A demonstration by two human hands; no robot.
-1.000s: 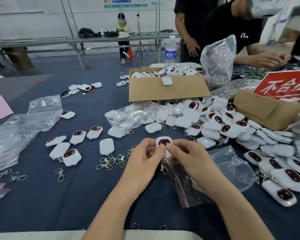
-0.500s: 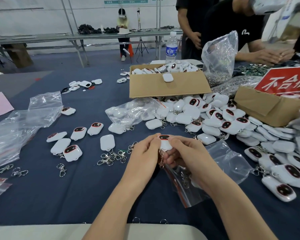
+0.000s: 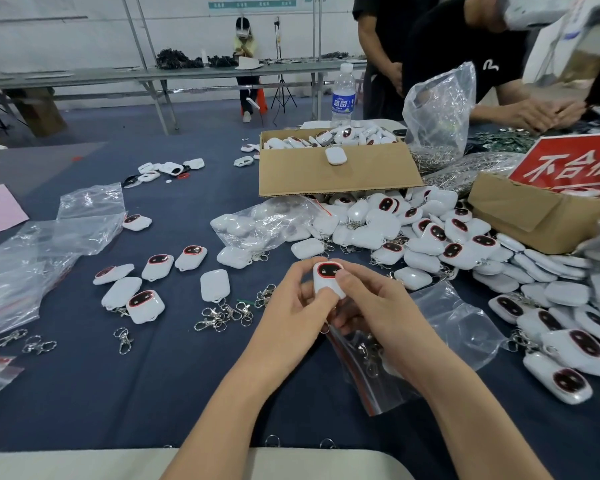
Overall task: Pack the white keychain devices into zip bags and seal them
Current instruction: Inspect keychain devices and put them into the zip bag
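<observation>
A white keychain device (image 3: 327, 278) with a dark, red-rimmed face is held up over the table's middle by both hands. My left hand (image 3: 293, 303) grips its left side with thumb and fingers. My right hand (image 3: 371, 308) pinches its right edge. Under my right hand lies a clear zip bag (image 3: 440, 341) with a red seal strip, holding metal clips; whether that hand also grips the bag is hidden. A large heap of white devices (image 3: 430, 237) lies to the right. Several loose devices (image 3: 146, 306) and metal clasps (image 3: 222, 315) lie to the left.
An open cardboard box (image 3: 333, 171) full of devices stands behind the hands, with a second box and red sign (image 3: 568, 164) at right. Clear bags (image 3: 32, 258) lie at left. A water bottle (image 3: 343, 95) and a big plastic bag (image 3: 440, 109) stand at the back, where other people work.
Both hands have stayed together over the bag and turned the device a little, so its dark face shows more fully now. The view has shifted slightly.
</observation>
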